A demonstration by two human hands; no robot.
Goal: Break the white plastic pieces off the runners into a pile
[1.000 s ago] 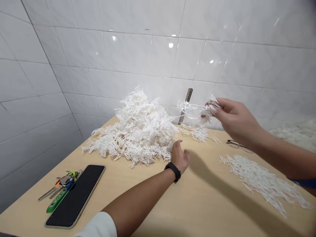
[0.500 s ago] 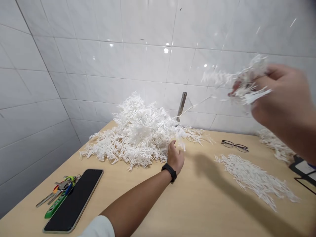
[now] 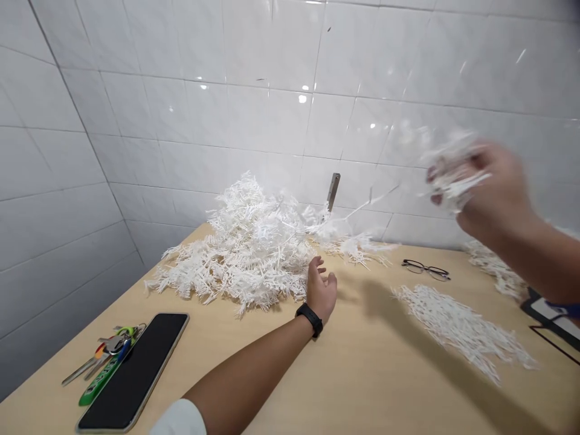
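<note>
A large heap of white branching strands point(image 3: 254, 248) lies on the wooden table point(image 3: 362, 386). My left hand point(image 3: 322, 290), with a black band on its wrist, rests at the heap's right edge, fingers curled loosely apart and nothing seen in them. Raised at the upper right, my right hand point(image 3: 487, 184) is closed on a bunch of white strands point(image 3: 455, 175), blurred by motion. A thin strand stretches from the heap up toward it. To the right, a flat pile of small white pieces point(image 3: 462, 326) lies below the right hand.
A phone point(image 3: 136, 374) lies at the lower left beside keys with a green tag point(image 3: 97, 382). Eyeglasses point(image 3: 426, 269) sit at the back right, near another white pile point(image 3: 496, 266). A metal strip point(image 3: 333, 192) stands behind the heap against the tiled wall.
My right hand has moved slightly down and left, still gripping the strands. Loose white strands behind the heap have shifted to the right. My left hand has hardly moved.
</note>
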